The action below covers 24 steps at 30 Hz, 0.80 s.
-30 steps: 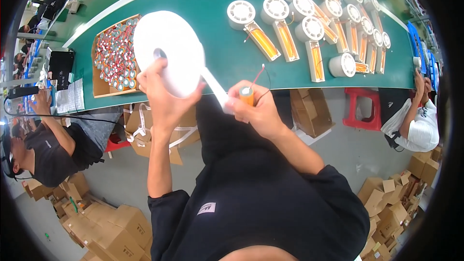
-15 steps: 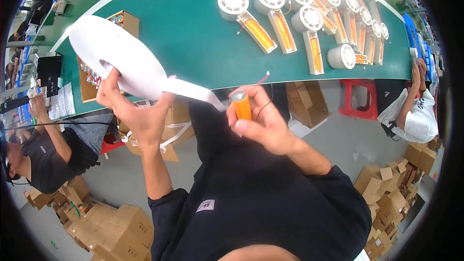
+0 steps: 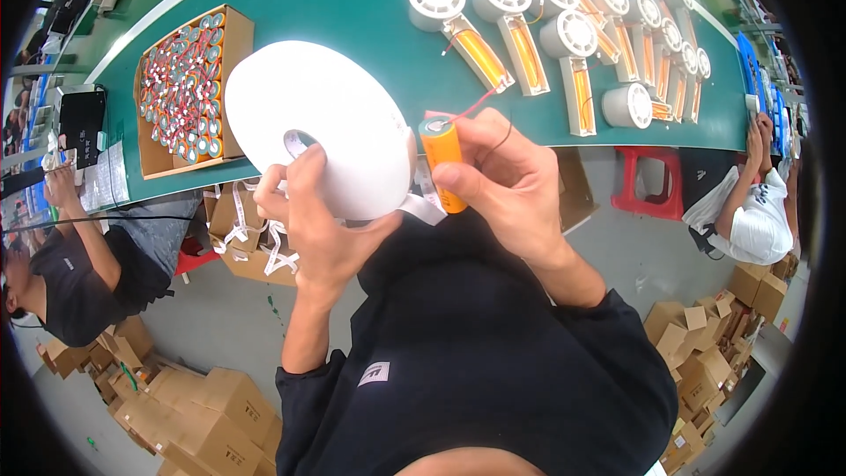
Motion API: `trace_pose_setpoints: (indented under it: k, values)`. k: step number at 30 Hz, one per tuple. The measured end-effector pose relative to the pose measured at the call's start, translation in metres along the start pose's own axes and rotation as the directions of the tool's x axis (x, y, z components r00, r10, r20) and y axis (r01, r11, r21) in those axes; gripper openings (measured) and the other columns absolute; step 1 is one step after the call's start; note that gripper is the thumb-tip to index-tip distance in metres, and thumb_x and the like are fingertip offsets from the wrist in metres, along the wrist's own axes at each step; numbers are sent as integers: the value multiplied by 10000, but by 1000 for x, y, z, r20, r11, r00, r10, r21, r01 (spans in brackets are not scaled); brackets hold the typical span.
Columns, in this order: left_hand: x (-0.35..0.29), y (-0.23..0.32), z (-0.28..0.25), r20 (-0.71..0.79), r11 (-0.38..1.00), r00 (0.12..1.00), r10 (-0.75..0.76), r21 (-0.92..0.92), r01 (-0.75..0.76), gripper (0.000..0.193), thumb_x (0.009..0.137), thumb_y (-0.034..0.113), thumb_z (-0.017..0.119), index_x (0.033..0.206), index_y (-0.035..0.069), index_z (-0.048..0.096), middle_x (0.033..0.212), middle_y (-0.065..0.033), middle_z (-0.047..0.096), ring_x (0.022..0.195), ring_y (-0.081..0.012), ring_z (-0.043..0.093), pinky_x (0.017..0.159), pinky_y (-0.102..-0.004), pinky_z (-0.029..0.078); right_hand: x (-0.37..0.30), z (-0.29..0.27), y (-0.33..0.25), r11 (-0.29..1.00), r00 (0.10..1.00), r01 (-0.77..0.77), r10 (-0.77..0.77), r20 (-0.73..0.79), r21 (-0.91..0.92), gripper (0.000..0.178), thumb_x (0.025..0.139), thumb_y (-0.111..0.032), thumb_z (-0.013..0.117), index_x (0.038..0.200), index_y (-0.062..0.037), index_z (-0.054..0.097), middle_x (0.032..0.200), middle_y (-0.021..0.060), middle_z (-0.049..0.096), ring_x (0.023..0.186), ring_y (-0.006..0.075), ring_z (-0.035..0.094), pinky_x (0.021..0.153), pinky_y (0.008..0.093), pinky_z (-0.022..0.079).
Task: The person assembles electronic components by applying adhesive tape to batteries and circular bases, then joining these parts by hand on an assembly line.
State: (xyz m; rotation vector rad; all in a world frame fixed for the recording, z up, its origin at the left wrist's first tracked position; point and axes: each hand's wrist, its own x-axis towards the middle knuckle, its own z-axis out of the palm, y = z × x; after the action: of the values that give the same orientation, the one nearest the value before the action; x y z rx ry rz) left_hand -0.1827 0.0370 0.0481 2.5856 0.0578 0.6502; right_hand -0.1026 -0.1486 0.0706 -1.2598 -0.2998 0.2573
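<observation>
My left hand (image 3: 322,225) grips a large white roll of tape (image 3: 344,115), with fingers at its core hole and the thumb near its lower edge. A short white strip (image 3: 425,209) runs from the roll toward an orange cylindrical battery (image 3: 443,165). My right hand (image 3: 502,181) pinches that battery upright between thumb and fingers, its metal end up, with a red wire rising from it. Whether the strip sticks to the battery, I cannot tell. Beyond the roll, on the green table (image 3: 352,9), stands a cardboard box (image 3: 236,48) packed with wired orange batteries (image 3: 181,92).
Several white handheld fan bodies (image 3: 577,92) with orange batteries in their handles lie at the table's far right. A carton (image 3: 273,264) with white strips stands below the table edge. Persons sit left and right, near a red stool (image 3: 648,181). Cartons (image 3: 211,414) are stacked lower left.
The tape roll has moved right, close to the battery, and the strip between them is shorter. The box of batteries has come into fuller view.
</observation>
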Motion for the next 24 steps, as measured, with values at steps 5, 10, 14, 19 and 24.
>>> trace_pose_setpoints:
  k: [5, 10, 14, 19, 24]
  values:
    - [-2, -1, 2, -23, 1000, 1000, -19, 5, 19, 920, 488, 229, 905, 1268, 20, 465, 1164, -122, 567, 1147, -329, 425, 1012, -469, 224, -2, 0, 4, 995, 999, -43, 44, 15, -85, 425, 800, -108, 803, 1196, -24, 674, 807, -33, 455, 696, 53, 384, 584, 215, 323]
    - [4, 2, -1, -17, 999, 999, 38, 29, -38, 910, 495, 222, 908, 1258, -6, 468, 1129, -133, 585, 1094, -306, 507, 1004, -458, 232, 0, 0, 4, 990, 998, -60, 62, 14, -128, 433, 793, -118, 809, 1194, -26, 676, 793, -35, 439, 688, 54, 374, 577, 219, 317]
    - [7, -1, -2, -22, 993, 993, 112, 51, -111, 927, 503, 257, 921, 1261, -25, 467, 1083, -142, 603, 1030, -295, 570, 1002, -450, 235, 5, -3, 3, 984, 997, -68, 72, 16, -162, 406, 795, -93, 800, 1176, -20, 680, 792, -26, 465, 677, 58, 394, 578, 219, 340]
    - [15, 12, -3, 14, 998, 998, 60, 1, -60, 942, 532, 303, 928, 1277, -29, 457, 1149, -154, 569, 1091, -305, 533, 1009, -466, 235, 16, 1, 2, 987, 998, -66, 65, -8, -145, 372, 791, -65, 793, 1134, 12, 670, 847, 9, 557, 709, 65, 504, 634, 217, 441]
    - [17, 27, 14, 1, 997, 997, -80, 17, 80, 939, 558, 315, 919, 1292, -31, 448, 1198, -148, 536, 1124, -306, 487, 1016, -491, 233, 24, 0, -3, 983, 996, -91, 93, 7, -160, 367, 790, -63, 794, 1105, 51, 646, 939, 64, 641, 785, 96, 614, 709, 235, 522]
